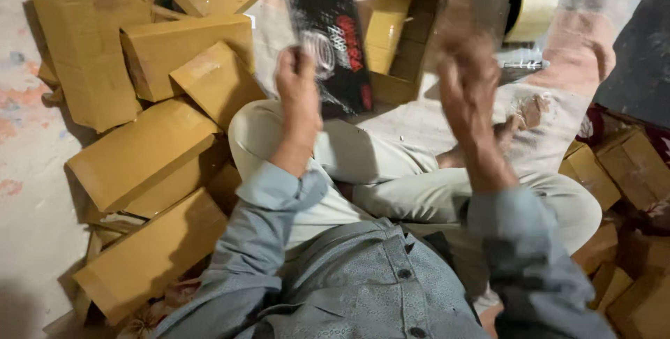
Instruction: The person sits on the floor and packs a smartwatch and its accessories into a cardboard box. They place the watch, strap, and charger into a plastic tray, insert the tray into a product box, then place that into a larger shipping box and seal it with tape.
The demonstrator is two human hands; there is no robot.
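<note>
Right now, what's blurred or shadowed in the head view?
Head view: the right hand is smeared by motion blur; the left hand and the black packet it holds are softer blurred; the cardboard boxes stay sharp; the bottom-left corner lies in shadow.

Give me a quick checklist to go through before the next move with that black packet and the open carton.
1. Left hand grips the black packet: ok, fingers wrap its lower edge.
2. Right hand free: ok, it holds nothing, though it is blurred.
3. Open carton within view ahead of the knees: ok, flaps open.
4. Room left in the carton: cannot tell, brown inner boxes fill part of it.
5. Tape roll nearby: ok, it lies beyond the right hand.
6. Pile of flat brown boxes clear of the carton: ok, stacked on the left.
</note>
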